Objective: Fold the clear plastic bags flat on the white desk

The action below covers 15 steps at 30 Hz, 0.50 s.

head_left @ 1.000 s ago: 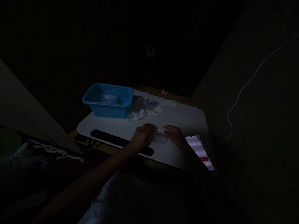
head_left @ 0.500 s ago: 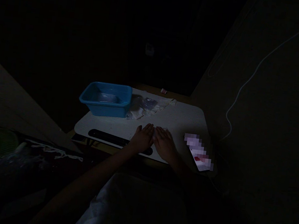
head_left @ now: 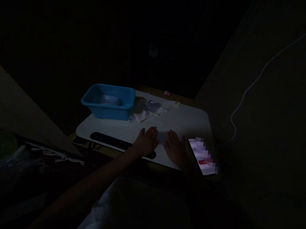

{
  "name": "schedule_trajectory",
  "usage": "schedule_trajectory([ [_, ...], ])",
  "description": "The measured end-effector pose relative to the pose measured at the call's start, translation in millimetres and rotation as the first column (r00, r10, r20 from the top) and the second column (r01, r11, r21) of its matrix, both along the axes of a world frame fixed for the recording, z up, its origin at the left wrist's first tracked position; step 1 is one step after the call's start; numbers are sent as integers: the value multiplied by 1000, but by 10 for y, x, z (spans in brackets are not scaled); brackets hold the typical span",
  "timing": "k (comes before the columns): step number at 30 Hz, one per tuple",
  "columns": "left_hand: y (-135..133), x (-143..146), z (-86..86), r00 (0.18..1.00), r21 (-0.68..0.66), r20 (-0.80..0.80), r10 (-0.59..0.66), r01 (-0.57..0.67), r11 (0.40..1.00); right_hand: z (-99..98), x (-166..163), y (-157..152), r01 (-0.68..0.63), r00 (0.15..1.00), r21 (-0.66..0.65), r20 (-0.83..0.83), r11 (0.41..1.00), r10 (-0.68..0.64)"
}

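Observation:
My left hand (head_left: 146, 141) lies flat near the front of the white table (head_left: 188, 122), its fingers stretched out. Across from it, my right hand (head_left: 176, 148) is also laid out with fingers extended. Between the two hands is a small, pale, thin piece that looks like clear plastic (head_left: 161, 137); both hands touch or nearly touch its ends. The light is very dim, so what lies under the palms is hidden.
A blue basin (head_left: 111, 113) with a clear plastic item inside stands on the table's left. Crumpled plastic bags (head_left: 151, 107) lie beside it. A lit phone (head_left: 202, 157) rests at the right edge. Along the front runs a black strip (head_left: 113, 141). A white cable (head_left: 264, 67) hangs at right.
My right hand has slid to the right, away from the left one, and more of the pale plastic piece shows between them. My left hand has stayed in place.

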<state>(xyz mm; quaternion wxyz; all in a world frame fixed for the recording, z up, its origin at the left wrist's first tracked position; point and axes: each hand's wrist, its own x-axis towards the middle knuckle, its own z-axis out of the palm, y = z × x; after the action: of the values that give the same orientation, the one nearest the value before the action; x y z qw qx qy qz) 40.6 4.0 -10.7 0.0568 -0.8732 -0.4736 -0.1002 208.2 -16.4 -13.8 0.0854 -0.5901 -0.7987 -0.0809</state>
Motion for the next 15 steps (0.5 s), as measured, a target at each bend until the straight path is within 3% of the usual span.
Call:
schedule_trajectory([
  [6,-1,7,9,1000,-3,2,1,-1,1000,20,110,49,61,998,43,-5,997,-61],
  [15,11,-16,-2,1000,-48,-20,-10,9,999,80,-271,28,-136,991,-32,-22,990,135],
])
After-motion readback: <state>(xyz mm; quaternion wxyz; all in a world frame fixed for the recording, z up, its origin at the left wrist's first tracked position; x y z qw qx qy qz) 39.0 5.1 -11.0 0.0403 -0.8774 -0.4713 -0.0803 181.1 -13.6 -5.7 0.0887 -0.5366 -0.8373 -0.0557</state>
